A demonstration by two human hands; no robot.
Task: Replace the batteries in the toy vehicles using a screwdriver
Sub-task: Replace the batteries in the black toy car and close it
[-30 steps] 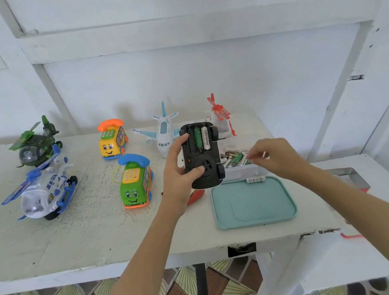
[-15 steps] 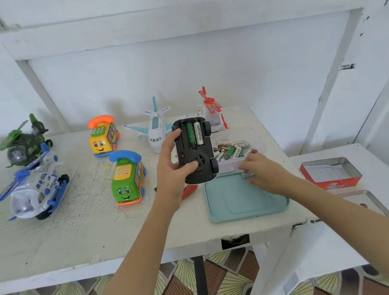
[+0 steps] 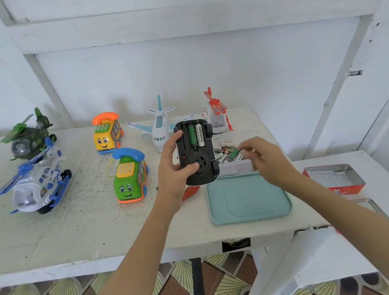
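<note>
1. Two bare hands over a white painted wooden table (image 3: 50,234), dark sleeve cuffs just visible at the bottom of the view.
2. Left hand (image 3: 174,173): curled round the left side of a black plastic toy car (image 3: 196,152), thumb across its lower underside, fingertips (image 3: 178,134) at the upper left edge; car lifted clear of the table and turned underside up.
3. Open battery bay at the car's top end: a green battery (image 3: 192,136) and a white battery (image 3: 200,134) lettered "Heybright", side by side, lengthwise.
4. Right hand (image 3: 266,159): fingers bent, tips pinched close above a small clear plastic box of loose batteries (image 3: 227,153); a small pale object at the fingertips, too blurred to identify.
5. Box just right of the held car, touching the far edge of a teal rounded rectangular plastic tray (image 3: 247,198).
6. Red-orange plastic piece (image 3: 190,191) on the table below the car, mostly hidden by the left wrist.
7. Elsewhere on the table: a green camouflage toy helicopter (image 3: 27,139), a blue and white toy helicopter (image 3: 35,183), a yellow toy phone bus with an orange handset (image 3: 107,132), a green toy phone bus with a blue handset (image 3: 130,176), a white toy aeroplane (image 3: 159,124), and a red and white toy helicopter (image 3: 217,113) behind the car.
8. Open red metal tin (image 3: 337,180) on a lower white surface to the right.
</note>
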